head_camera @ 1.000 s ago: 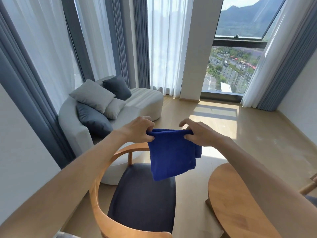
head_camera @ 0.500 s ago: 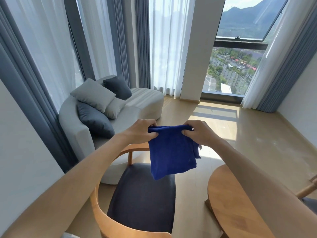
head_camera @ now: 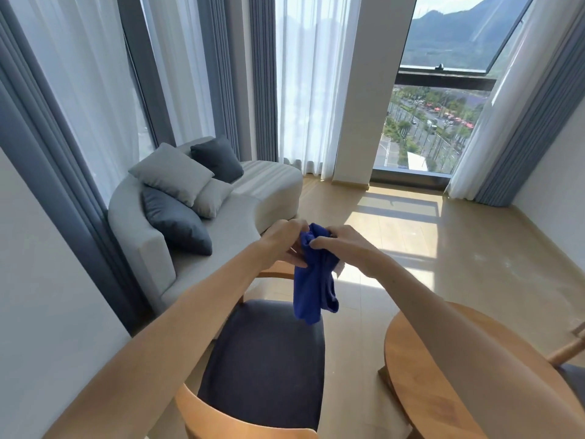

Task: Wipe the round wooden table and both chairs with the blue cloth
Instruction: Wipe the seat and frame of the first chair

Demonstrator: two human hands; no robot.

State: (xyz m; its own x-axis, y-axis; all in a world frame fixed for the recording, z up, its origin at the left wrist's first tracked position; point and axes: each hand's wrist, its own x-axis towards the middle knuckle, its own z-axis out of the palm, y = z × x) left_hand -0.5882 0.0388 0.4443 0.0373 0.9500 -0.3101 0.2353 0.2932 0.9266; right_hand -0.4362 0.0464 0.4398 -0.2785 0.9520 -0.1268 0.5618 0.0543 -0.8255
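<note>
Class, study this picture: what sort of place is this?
Probably a high-rise hotel room or apartment lounge: a curved sofa with cushions, floor-length curtains, and a window overlooking streets and mountains.

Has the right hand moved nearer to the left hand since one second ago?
Yes. The right hand has come left, toward the left hand, bunching the blue cloth above the chair seat, where before it was stretched between them.
</note>
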